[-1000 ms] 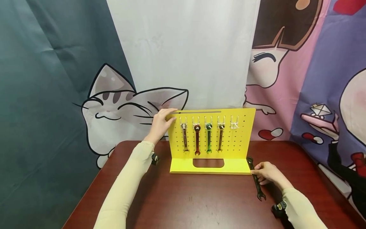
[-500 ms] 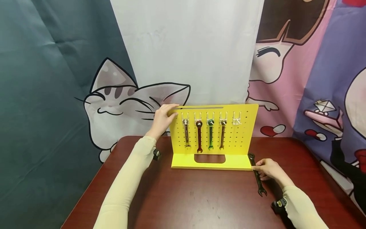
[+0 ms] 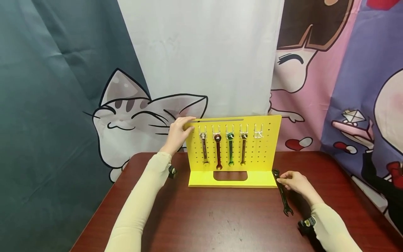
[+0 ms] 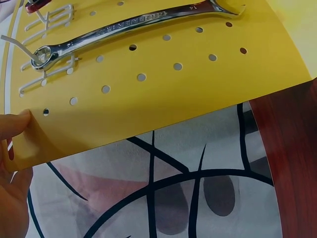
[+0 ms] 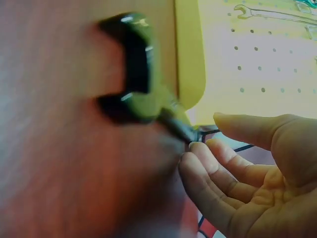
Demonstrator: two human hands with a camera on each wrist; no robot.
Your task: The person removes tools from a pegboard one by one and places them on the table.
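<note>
A yellow pegboard stand [image 3: 264,154] is upright at the back of the table. Silver [image 3: 204,148], red [image 3: 218,151], green [image 3: 231,149] and brown [image 3: 243,149] wrenches hang on its hooks, and the rightmost hook [image 3: 258,132] is bare. My left hand [image 3: 177,134] grips the board's top left corner, thumb [image 4: 12,126] on the front face beside the silver wrench [image 4: 133,26]. A black wrench [image 3: 282,192] lies flat right of the base. My right hand [image 3: 294,182] rests over it near the ring end [image 5: 138,69]; fingertips [image 5: 198,151] touch the shaft, thumb apart.
The dark red table [image 3: 220,220] stretches bare towards me in front of the stand. Cartoon-printed curtains [image 3: 132,115] hang right behind the table. The table's right edge runs close to my right forearm [image 3: 330,227].
My right hand slid up the black wrench towards its ring end. The wrench still lies where it lay. My left hand kept its hold on the board's corner.
</note>
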